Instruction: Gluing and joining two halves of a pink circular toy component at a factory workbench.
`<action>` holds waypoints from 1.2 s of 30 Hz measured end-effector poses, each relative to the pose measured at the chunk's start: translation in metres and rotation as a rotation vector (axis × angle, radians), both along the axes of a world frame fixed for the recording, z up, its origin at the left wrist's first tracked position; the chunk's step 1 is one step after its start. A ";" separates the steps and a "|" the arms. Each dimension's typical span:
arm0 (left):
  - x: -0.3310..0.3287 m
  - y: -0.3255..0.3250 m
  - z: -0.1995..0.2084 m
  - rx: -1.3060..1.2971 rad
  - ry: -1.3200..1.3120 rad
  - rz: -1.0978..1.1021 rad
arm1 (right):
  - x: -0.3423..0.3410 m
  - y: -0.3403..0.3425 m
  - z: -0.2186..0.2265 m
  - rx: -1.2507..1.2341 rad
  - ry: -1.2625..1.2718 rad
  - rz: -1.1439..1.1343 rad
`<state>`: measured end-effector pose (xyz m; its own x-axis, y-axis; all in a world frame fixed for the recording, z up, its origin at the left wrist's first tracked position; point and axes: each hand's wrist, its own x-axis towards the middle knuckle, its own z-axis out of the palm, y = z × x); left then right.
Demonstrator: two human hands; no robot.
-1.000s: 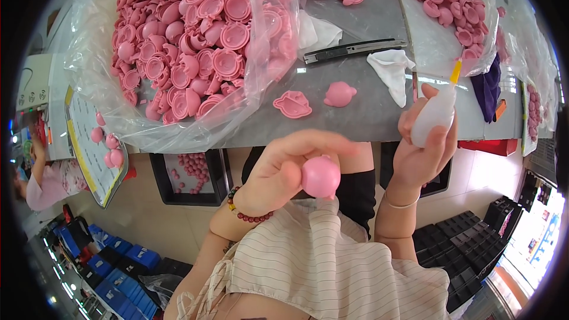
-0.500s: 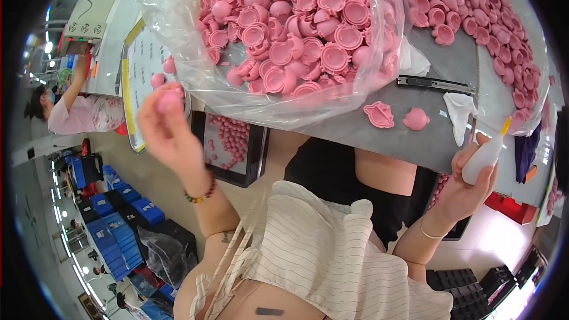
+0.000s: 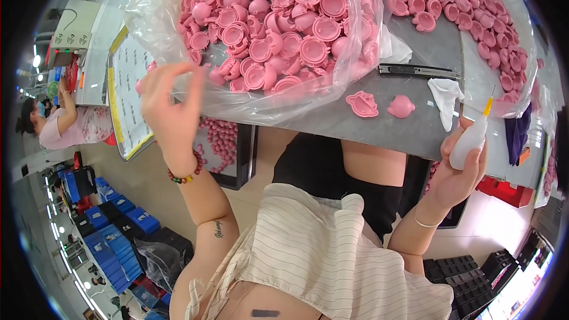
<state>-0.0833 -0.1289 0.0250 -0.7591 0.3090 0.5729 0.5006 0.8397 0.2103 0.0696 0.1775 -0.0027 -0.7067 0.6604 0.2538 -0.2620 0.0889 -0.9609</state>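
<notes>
My right hand [image 3: 459, 163] is wrapped round a white squeeze bottle [image 3: 468, 145] with a yellow needle tip pointing up, beside the table's front edge at the right. My left hand [image 3: 172, 104] is raised at the left, its fingers curved and somewhat blurred, with a gap inside the thumb and no piece visible in it. It hovers in front of a clear plastic bag [image 3: 255, 104] holding many pink molded pieces [image 3: 259, 50]. Close by the left hand, pink pieces [image 3: 141, 86] show at its outer side. A flat pink piece [image 3: 362, 104] and a round pink piece [image 3: 401, 106] lie on the grey table.
A black utility knife [image 3: 419, 71] and white cloths [image 3: 446, 98] lie right of the bag. A second pink heap [image 3: 486, 18] covers the far right. A printed sheet [image 3: 127, 95] in a yellow-edged frame stands left. Below the table sits a black tray [image 3: 246, 154] with pink balls.
The round pink piece in my left hand no longer shows there. That hand has moved toward the bag and its fingers have shifted. My right hand keeps the bottle; the whole view has shifted slightly.
</notes>
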 end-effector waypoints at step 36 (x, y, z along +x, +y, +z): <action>0.096 0.152 -0.028 1.384 -1.507 -0.877 | 0.016 -0.005 0.007 0.661 0.535 0.008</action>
<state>0.0131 0.0236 -0.0027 -0.6557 0.7545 -0.0291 -0.4961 -0.4015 0.7698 0.0856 0.1730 0.0045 -0.3854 0.2544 0.8870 -0.6696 0.5843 -0.4586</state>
